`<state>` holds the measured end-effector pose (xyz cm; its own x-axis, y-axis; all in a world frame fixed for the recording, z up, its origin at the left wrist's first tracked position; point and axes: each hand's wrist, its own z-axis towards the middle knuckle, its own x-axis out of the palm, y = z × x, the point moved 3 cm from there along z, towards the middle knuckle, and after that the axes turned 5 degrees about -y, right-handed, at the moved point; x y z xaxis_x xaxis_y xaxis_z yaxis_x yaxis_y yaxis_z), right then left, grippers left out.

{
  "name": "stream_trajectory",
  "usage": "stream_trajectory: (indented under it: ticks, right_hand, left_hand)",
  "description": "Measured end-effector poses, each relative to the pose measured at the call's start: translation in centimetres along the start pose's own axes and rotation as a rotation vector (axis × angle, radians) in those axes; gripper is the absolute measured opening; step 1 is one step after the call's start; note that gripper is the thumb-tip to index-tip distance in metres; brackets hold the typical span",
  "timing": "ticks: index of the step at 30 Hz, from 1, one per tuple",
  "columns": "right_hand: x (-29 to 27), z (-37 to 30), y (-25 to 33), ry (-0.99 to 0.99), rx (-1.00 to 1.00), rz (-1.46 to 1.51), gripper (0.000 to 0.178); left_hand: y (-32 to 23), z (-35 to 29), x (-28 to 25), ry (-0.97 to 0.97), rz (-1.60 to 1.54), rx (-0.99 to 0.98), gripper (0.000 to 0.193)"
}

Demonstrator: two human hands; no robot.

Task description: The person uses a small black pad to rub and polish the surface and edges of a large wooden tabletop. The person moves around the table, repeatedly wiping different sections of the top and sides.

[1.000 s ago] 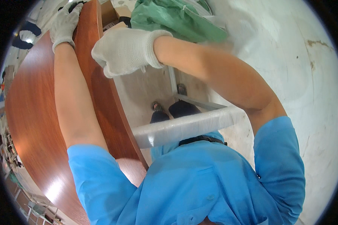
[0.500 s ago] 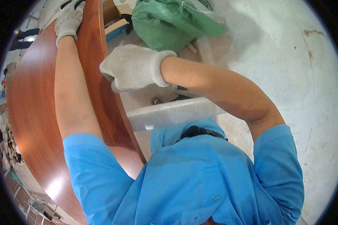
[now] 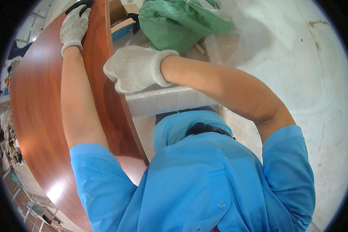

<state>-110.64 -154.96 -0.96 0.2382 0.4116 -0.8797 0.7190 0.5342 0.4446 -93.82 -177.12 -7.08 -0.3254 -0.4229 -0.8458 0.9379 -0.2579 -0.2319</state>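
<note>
A large reddish-brown wood panel [image 3: 42, 112] with a curved outer edge stretches along my left side. Out toward its far end, my left hand [image 3: 74, 28], in a whitish knit glove, has its fingers over a black object [image 3: 79, 5]. The top of the picture cuts in close there, so the object's kind is unclear. My right hand [image 3: 133, 69], gloved the same way, is closed in a fist at the panel's right edge. Its curled fingers face the panel, and whatever they may hold is hidden.
Beyond my right hand lies a green sack [image 3: 170, 25], beside an open cardboard box [image 3: 117, 11]. A long plastic-wrapped piece [image 3: 162, 101] runs between the panel and my body. Pale, stained floor [image 3: 297, 77] spreads to the right. Cluttered goods [image 3: 4, 131] line the far left.
The view has shifted slightly, so panel and sack sit a little further right. More of the black object shows past my left fingers. My right hand stays closed by the edge.
</note>
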Motion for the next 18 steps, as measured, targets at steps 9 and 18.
stream_trajectory:
  ticks: [9,18]
  right_hand:
    - [0.5,-1.9,2.3,-0.026,0.021,-0.01,0.017]
    - [0.6,-4.6,3.9,-0.109,0.013,0.009,0.013]
  left_hand:
    - [-0.7,-2.2,-2.3,-0.015,-0.018,-0.019,0.044]
    - [-1.4,-3.3,-4.4,-0.015,-0.006,-0.043,0.044]
